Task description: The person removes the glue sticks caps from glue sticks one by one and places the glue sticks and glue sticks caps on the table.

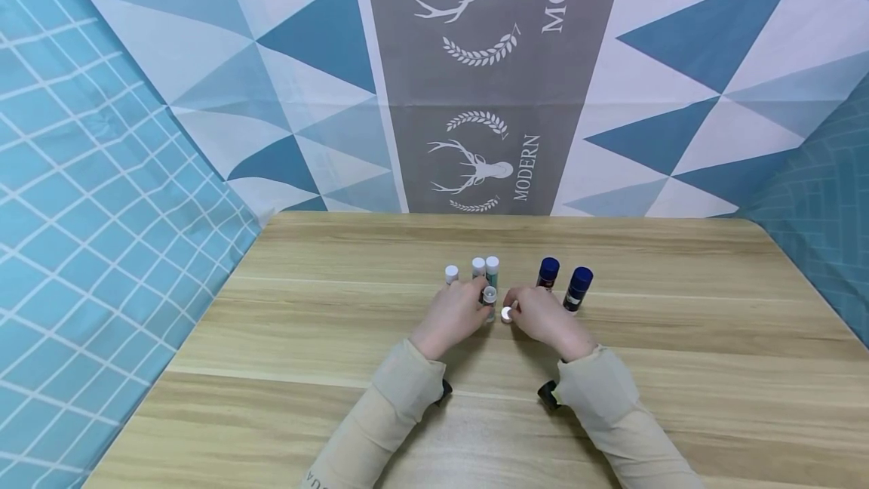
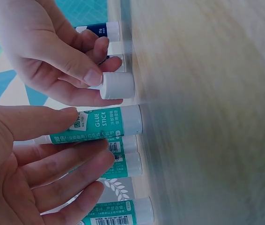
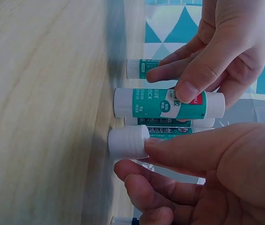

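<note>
On the wooden table (image 1: 679, 338) stands a green glue stick (image 1: 489, 300) with no cap on its top. My left hand (image 1: 475, 296) pinches it between thumb and fingers, as the left wrist view shows on the green glue stick (image 2: 99, 125) and the right wrist view on the same stick (image 3: 170, 103). Just to its right, my right hand (image 1: 517, 308) pinches a small white cap (image 1: 505, 314) low against the tabletop. The white cap (image 2: 117, 86) and the white cap (image 3: 128, 142) show close up in the wrist views. The two hands nearly touch.
Three capped green glue sticks (image 1: 478, 266) stand just behind my left hand. Two sticks with dark blue caps (image 1: 578, 287) stand behind my right hand. A patterned blue, white and grey cloth (image 1: 489, 96) hangs beyond the table's far edge.
</note>
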`<state>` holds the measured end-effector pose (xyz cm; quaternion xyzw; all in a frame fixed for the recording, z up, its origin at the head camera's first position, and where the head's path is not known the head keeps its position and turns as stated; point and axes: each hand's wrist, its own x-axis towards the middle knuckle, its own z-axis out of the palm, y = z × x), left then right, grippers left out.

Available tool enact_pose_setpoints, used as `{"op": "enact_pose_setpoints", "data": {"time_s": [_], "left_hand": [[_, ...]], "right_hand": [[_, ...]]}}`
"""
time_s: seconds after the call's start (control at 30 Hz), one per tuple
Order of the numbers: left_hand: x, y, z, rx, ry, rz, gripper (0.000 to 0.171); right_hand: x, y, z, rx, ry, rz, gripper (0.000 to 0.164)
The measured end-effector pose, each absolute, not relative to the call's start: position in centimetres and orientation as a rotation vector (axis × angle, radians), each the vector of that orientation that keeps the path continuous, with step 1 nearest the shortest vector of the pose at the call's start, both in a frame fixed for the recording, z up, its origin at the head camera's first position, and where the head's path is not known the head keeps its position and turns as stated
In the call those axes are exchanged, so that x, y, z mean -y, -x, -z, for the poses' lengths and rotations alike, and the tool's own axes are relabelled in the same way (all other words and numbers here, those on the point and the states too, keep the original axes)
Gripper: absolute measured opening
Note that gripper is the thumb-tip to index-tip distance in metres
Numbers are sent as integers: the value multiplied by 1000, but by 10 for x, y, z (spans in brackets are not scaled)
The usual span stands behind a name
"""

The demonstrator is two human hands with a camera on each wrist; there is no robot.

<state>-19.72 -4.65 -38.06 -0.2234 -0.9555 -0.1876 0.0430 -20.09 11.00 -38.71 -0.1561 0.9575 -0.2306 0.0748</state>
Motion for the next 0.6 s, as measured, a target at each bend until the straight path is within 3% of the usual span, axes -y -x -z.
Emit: {"op": "enact_pose_setpoints", "data": {"time_s": [0.6], "left_hand": [[46, 197, 380, 2933, 677, 575, 12]], "right_hand": [[-111, 202, 388, -2867, 439, 686, 14]]}}
